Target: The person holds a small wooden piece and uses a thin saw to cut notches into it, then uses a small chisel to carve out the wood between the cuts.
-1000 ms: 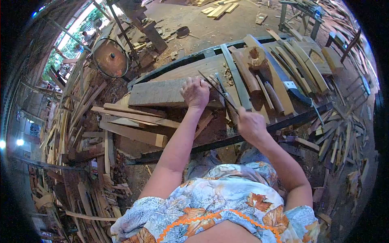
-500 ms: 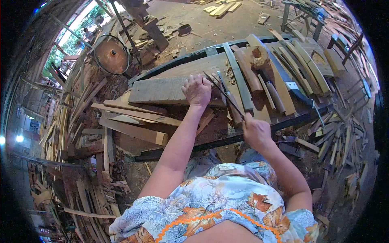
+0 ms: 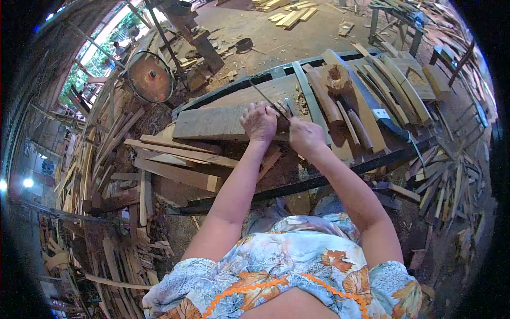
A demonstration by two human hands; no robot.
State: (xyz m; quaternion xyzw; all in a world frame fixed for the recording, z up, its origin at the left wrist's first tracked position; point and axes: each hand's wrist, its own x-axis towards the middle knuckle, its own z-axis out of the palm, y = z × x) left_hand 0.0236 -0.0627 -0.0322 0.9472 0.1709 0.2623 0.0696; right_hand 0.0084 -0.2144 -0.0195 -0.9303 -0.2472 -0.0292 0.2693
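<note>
Far to the left of the grip, a rusty round disc [image 3: 150,78] stands on edge among scrap wood, and nearer in, loose slats [image 3: 178,154] lie stacked below the left end of a grey plank [image 3: 212,122]. The plank lies flat along the workbench [image 3: 319,178], its right end under the left hand [image 3: 258,123]. That arm reaches straight forward from the body, elbow slightly bent, and the hand lies palm down with knuckles up and fingers curled over the plank's far edge. Whether it clasps anything beneath the fingers cannot be told. Just beside it, almost touching, the right hand [image 3: 305,135] is clenched around the near end of a thin dark rod [image 3: 264,95], which slants up and to the left from the fist, crossing just beyond the left hand's fingertips and out over the plank. The right forearm comes in at an angle from the lower right, wrist straight. To the right of the fist, short round billets [image 3: 325,101] lie side by side, with a knotted stump [image 3: 338,77] behind them and a long knife [image 3: 383,116] farther right.
</note>
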